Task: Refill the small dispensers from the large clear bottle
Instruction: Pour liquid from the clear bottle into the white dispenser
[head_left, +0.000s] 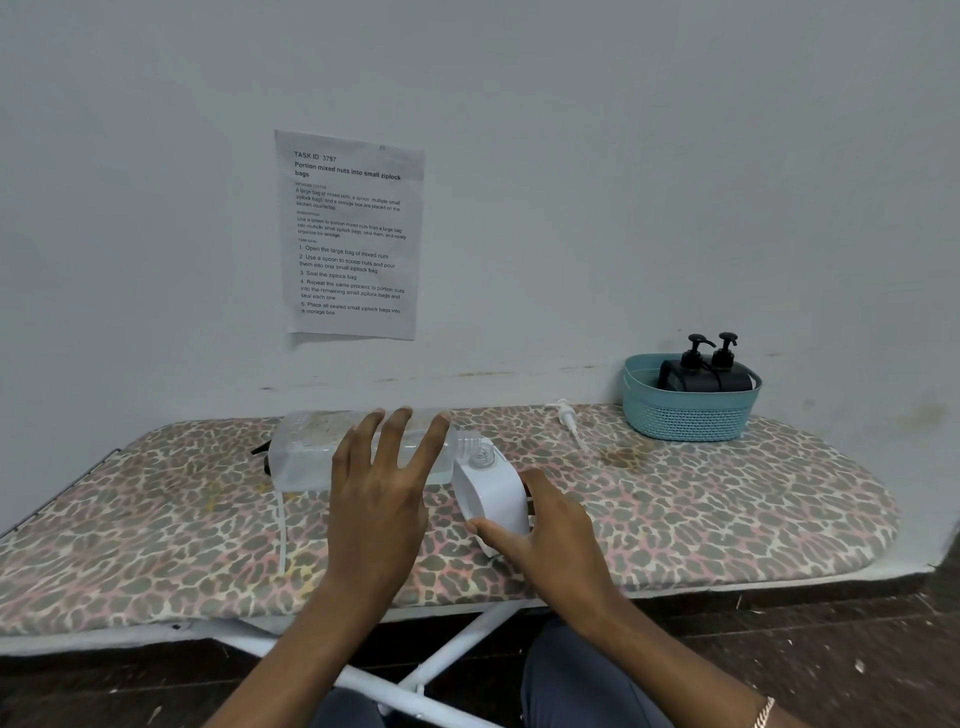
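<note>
The large clear bottle (306, 452) lies on its side above the leopard-print ironing board (727, 499), its open neck touching the mouth of a small white dispenser (491, 496). My left hand (379, 499) lies over the bottle's body with fingers spread, holding it tilted. The white dispenser leans toward the bottle, its side held by my right hand (553, 535). Its pump is off and its clear threaded neck shows. Two black pump dispensers (706, 371) stand in a teal basket (691, 415) at the back right.
A white pump head with its tube (569, 418) lies on the board between the bottle and the basket. A thin white tube (281, 530) and a black part (262, 451) lie by the bottle's base. A printed sheet (350, 234) hangs on the wall.
</note>
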